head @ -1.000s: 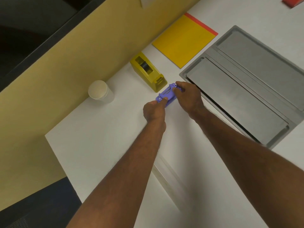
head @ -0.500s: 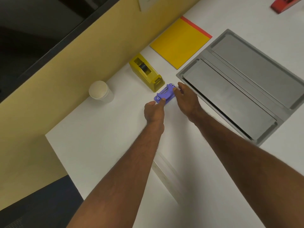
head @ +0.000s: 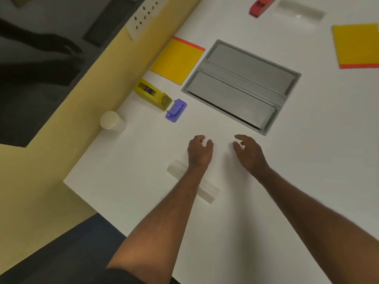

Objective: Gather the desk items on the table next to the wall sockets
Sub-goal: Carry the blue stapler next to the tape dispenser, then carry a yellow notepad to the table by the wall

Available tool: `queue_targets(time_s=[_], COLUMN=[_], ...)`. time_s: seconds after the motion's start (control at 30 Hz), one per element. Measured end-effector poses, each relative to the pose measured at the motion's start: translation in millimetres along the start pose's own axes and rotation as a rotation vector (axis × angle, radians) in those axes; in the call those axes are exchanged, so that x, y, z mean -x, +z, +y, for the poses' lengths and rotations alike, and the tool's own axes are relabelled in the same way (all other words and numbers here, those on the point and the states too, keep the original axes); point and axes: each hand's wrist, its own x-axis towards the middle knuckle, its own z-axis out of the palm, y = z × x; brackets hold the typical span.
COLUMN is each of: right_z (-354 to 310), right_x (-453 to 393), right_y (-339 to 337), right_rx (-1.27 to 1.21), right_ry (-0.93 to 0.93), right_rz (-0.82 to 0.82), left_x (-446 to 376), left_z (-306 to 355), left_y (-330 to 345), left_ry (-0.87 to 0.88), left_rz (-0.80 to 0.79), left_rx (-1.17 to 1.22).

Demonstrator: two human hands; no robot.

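My left hand (head: 200, 150) and right hand (head: 249, 152) hover above the worktop (head: 266, 201), fingers loosely curled and apart, holding nothing. The purple punch (head: 176, 110) lies flat just beside the yellow tape dispenser (head: 152, 94), near the wall. A yellow pad (head: 177, 63) lies below the sockets (head: 146, 14). A cup (head: 111, 120) stands left. A clear ruler (head: 207, 193) lies under my left forearm.

an office: white desk (head: 266, 181) with cable hatch (head: 242, 83), tape dispenser (head: 152, 94), wall sockets (head: 143, 17).
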Motion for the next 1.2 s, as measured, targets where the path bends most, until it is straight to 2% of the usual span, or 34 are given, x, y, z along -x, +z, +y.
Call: queue_targets(time_s=[0.27, 0.5, 0.83, 1.2], right_z=[69, 134, 249, 357], right_x=[100, 177, 255, 240], right_y=[-77, -141, -235, -335], right_rx=[0.009, -0.04, -0.041, -0.06], right_ry=[0.093, 0.246, 0.449, 0.499], right_rz=[0.183, 0.286, 0.343, 0.42], left_x=[93, 165, 260, 299], left_z=[5, 5, 12, 60], left_y=[63, 139, 257, 389], left_ry=[0.279, 0.4, 0.41, 0.421], left_rz=[-0.195, -0.348, -0.476, -0.524], left_rx=[-0.269, -0.392, -0.447, -0.432])
